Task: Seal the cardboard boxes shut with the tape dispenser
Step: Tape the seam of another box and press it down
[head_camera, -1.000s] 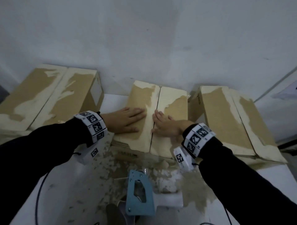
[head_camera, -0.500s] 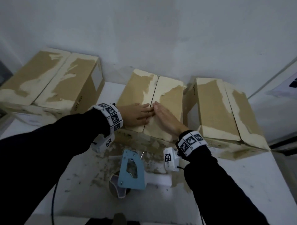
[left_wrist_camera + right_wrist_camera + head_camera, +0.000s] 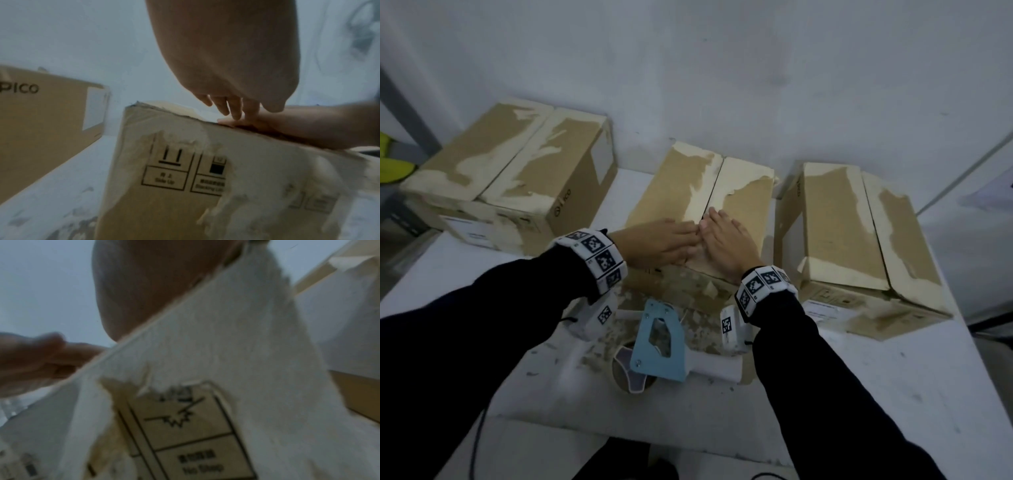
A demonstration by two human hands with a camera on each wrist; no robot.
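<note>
Three worn cardboard boxes stand in a row on a white table (image 3: 893, 383). Both my hands lie flat on the closed flaps of the middle box (image 3: 678, 185), near its front edge. My left hand (image 3: 661, 241) presses the left flap and my right hand (image 3: 726, 240) presses the right flap, fingertips meeting at the centre seam. The left wrist view shows the left hand (image 3: 226, 65) with fingers straight above the middle box (image 3: 174, 178). In the right wrist view the right hand (image 3: 148, 288) rests on the box top edge. A blue and white tape dispenser (image 3: 659, 342) lies on the table in front of the box, between my wrists.
The left box (image 3: 517, 178) and the right box (image 3: 859, 233) have their flaps down, with torn paper patches on top. A white wall (image 3: 722, 68) runs right behind the boxes. The table's front edge is close to my body.
Both hands slid toward each other along the middle box's flaps until their fingertips met at the seam. My head moved, so the boxes shifted in view.
</note>
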